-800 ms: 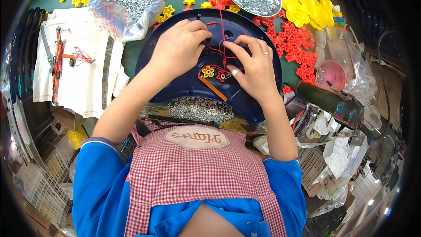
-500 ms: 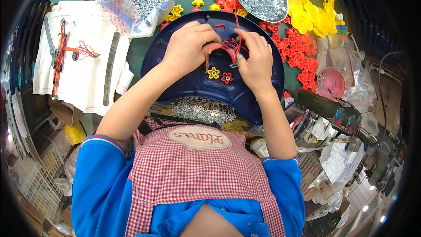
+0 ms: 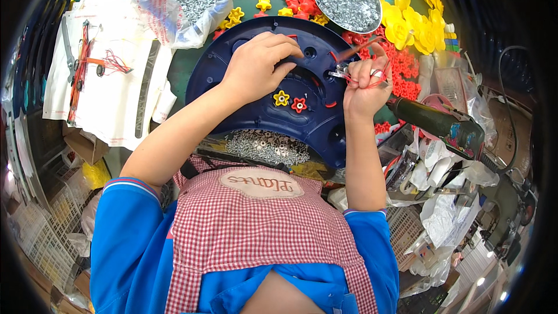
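Note:
My left hand (image 3: pixel 260 65) hovers over the dark blue, crescent-shaped plastic shell (image 3: pixel 232 107), fingers loosely curved and apart, with nothing visible in them. At the shell's right side, my raised right hand (image 3: pixel 365 88) is closed around a bundle of thin red wires (image 3: pixel 354 78). A shiny metal piece sticks out of its left side, and a brownish strip above is smeared by motion; I cannot make out either fully. Below my left hand, a yellow star-shaped piece (image 3: pixel 281 98) and a red star-shaped piece (image 3: pixel 299 104) sit on the shell, each with a metal centre.
Behind the shell stand a plastic-lined container (image 3: pixel 185 0) and a round metal dish (image 3: pixel 347 1), both full of small metal parts. Red star pieces (image 3: pixel 401 67) and yellow flower pieces (image 3: pixel 407 23) lie at right. White sheets (image 3: pixel 116 29) hold wires at left; a dark green tool (image 3: pixel 433 125) lies at right.
My right hand has moved right and up, away from the left hand, taking the red wires along. My left hand has let go, its fingers now spread apart.

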Tool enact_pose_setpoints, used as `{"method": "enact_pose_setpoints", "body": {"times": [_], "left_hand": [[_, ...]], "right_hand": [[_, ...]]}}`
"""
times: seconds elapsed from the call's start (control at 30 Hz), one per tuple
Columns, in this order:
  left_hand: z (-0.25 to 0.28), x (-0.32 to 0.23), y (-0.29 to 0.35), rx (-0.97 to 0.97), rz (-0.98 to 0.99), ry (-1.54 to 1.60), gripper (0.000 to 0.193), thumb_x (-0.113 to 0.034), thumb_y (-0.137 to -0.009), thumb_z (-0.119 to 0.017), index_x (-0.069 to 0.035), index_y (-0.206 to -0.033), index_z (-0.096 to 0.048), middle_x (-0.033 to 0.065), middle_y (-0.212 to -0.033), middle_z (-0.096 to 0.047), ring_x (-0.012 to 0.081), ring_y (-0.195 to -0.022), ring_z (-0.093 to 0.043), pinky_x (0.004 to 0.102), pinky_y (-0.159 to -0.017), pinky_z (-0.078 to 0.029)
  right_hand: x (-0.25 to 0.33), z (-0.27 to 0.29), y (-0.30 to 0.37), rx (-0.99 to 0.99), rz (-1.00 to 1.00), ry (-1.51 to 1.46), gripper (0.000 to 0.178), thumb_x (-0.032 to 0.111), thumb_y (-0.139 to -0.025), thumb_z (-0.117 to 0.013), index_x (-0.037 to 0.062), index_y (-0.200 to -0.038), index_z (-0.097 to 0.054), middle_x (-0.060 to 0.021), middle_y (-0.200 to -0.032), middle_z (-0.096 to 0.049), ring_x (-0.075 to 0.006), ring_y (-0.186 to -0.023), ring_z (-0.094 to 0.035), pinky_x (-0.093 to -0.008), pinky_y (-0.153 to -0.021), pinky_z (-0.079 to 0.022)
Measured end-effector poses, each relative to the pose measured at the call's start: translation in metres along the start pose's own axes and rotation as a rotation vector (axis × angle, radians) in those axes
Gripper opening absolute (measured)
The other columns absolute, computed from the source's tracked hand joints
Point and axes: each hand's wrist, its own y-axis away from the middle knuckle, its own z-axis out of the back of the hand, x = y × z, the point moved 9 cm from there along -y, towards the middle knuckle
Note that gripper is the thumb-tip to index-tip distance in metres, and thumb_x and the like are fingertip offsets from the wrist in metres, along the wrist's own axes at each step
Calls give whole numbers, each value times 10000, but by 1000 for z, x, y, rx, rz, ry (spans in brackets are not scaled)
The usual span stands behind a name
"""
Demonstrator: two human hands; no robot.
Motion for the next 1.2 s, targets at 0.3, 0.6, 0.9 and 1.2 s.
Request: {"method": "enact_pose_setpoints", "body": {"times": [0.3, 0.6, 0.9, 1.2], "left_hand": [[-4, -6, -1, 41, -58, -104, 114, -75, -755, -718, -98, -861, -685, 6, -1055, -665, 239, -950, -623, 347, -815, -517], [44, -41, 0, 29, -100, -180, 170, -37, -762, -745, -45, -927, -703, 78, -1075, -689, 277, -970, -647, 361, -839, -513], [94, -26, 22, -37, -26, -262, 156, -28, -771, -743, -40, -923, -710, 85, -1070, -700, 275, -956, -658, 348, -831, -511], [261, 36, 102, -406, 288, -793, 54, -107, -817, -735, -95, -866, -716, 27, -807, -680, 198, -725, -647, 315, -648, -501]], "right_hand": [[134, -18, 34, 421, 339, 153, 370, 280, -1035, -418, -33, -1168, -565, 41, -586, -467, -61, -493, -360, -263, -534, -326], [300, 183, 138, -822, 793, 485, 242, 160, -997, -418, 3, -1076, -583, 30, -575, -357, -80, -507, -295, -241, -508, -296], [296, 536, 110, -1100, 1, 830, 255, 35, -863, -594, 87, -1113, -594, -54, -824, -611, -189, -703, -626, -348, -610, -553], [317, 533, 81, -729, -103, 2444, 314, 399, -924, -577, 176, -1028, -772, -47, -955, -754, -273, -843, -712, -401, -728, -552]]}}
